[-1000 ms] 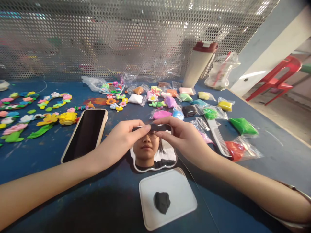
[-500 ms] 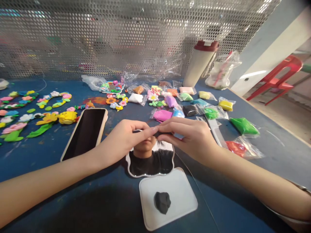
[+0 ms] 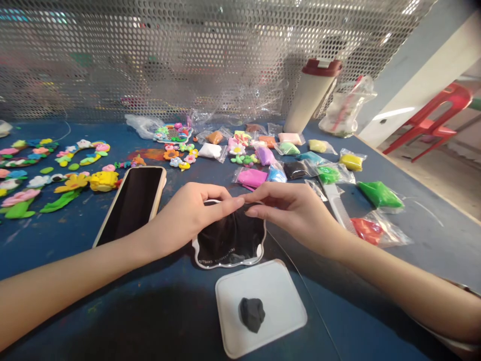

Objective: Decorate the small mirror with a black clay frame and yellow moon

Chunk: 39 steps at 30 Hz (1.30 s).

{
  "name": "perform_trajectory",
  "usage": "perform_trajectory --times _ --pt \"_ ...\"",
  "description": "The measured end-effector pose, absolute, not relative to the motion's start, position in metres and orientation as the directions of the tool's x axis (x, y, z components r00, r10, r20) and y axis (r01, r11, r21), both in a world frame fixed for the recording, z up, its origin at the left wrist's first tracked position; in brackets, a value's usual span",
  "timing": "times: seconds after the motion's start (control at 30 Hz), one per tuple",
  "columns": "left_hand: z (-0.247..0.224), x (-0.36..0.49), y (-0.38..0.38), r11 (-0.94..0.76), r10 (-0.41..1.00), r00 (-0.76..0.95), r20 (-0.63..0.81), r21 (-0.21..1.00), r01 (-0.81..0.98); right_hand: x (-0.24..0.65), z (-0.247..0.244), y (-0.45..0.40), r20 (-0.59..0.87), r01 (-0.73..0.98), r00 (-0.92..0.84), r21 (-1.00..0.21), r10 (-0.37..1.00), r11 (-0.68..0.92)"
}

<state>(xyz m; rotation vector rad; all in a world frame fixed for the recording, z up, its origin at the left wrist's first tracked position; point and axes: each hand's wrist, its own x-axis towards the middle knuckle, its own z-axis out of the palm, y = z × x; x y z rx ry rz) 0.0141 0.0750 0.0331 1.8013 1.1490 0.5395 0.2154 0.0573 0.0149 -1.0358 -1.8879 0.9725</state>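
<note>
A mirror (image 3: 229, 240) with a wavy pale edge is held tilted above the table, reflecting dark clothing. My left hand (image 3: 195, 213) grips its upper left, thumb in front and fingers curled behind. At the upper right edge, my right hand (image 3: 289, 210) is closed in a pinch, its fingertips meeting the left thumb. Something dark shows between the fingertips, but its kind is hidden. Below the mirror lies a white rectangular lid or tray (image 3: 278, 321) bearing a lump of black clay (image 3: 252, 314).
A phone (image 3: 131, 203) lies left, beside colourful clay flowers (image 3: 71, 185). Bagged clay (image 3: 296, 169) in several colours, a white comb (image 3: 338, 208) and a tumbler (image 3: 311, 95) occupy the right and back. A perforated metal panel (image 3: 150, 60) borders the table. A red chair (image 3: 439, 120) stands beyond.
The mirror has tilted, so its reflection has gone from a person's lower face and shirt to dark clothing alone. Its lower edge has risen slightly. Both hands stay at its top.
</note>
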Motion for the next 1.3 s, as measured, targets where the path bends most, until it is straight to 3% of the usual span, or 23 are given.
perform_trajectory --times 0.13,0.23,0.37,0.57,0.77,1.13,1.3 --pt "0.031 0.013 0.079 -0.175 0.894 0.444 -0.061 0.865 0.470 0.216 0.012 0.063 0.109 0.086 -0.325 -0.986 0.939 0.144" --pt "0.028 0.012 0.084 -0.155 0.920 0.390 -0.046 0.871 0.467 0.217 0.012 0.068 0.038 -0.146 -0.298 -0.989 0.954 -0.006" --pt "0.022 0.013 0.087 -0.006 0.914 0.375 -0.152 0.922 0.387 0.216 0.013 0.069 0.070 -0.261 -0.268 -0.965 0.961 -0.002" --pt "0.018 0.013 0.083 0.151 0.874 0.405 -0.267 0.944 0.294 0.210 0.010 0.053 0.291 -0.161 -0.207 -0.952 0.934 0.261" --pt "0.021 0.015 0.079 0.310 0.820 0.447 -0.358 0.934 0.180 0.205 0.009 0.047 0.404 0.005 -0.210 -0.910 0.891 0.414" --pt "0.021 0.016 0.078 0.355 0.799 0.462 -0.385 0.922 0.154 0.203 0.004 0.046 0.435 0.046 -0.199 -0.891 0.878 0.451" --pt "0.020 0.015 0.078 0.214 0.852 0.428 -0.301 0.947 0.240 0.204 0.007 0.052 0.343 -0.057 -0.216 -0.939 0.914 0.339"
